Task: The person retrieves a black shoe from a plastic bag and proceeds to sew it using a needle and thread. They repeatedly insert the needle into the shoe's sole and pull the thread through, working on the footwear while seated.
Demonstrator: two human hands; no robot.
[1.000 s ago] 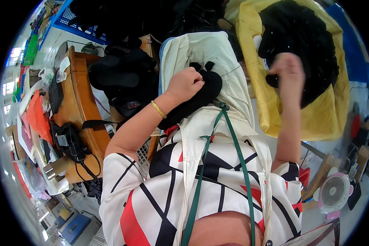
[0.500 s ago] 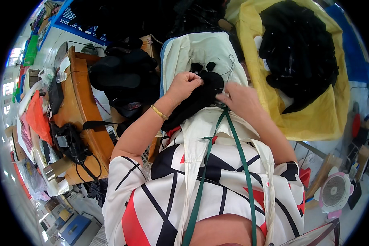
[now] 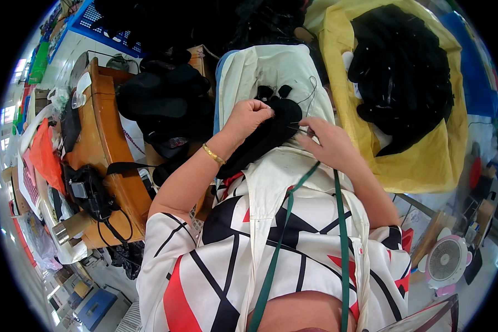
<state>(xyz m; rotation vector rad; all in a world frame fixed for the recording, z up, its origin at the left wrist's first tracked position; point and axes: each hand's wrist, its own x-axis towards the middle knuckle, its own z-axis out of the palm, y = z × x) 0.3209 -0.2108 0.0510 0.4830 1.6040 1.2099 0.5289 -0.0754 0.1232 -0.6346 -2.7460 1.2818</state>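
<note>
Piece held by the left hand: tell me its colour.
The piece is black; it shows best in the head view, the only one here.

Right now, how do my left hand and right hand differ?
Your left hand has a gold bracelet at its wrist; none shows on your right hand. The left pinches thumb and forefinger together at the black item; the right's fingers curl more loosely beside its right edge. Both are ungloved.

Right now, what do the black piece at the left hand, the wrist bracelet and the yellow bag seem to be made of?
Black piece: probably soft fabric, matte, since it shows almost no shine.
Bracelet: likely metal, gold-coloured and polished, because it glints.
Yellow bag: plastic or cloth, I cannot tell which; it has a dull sheen and soft creases.
</note>
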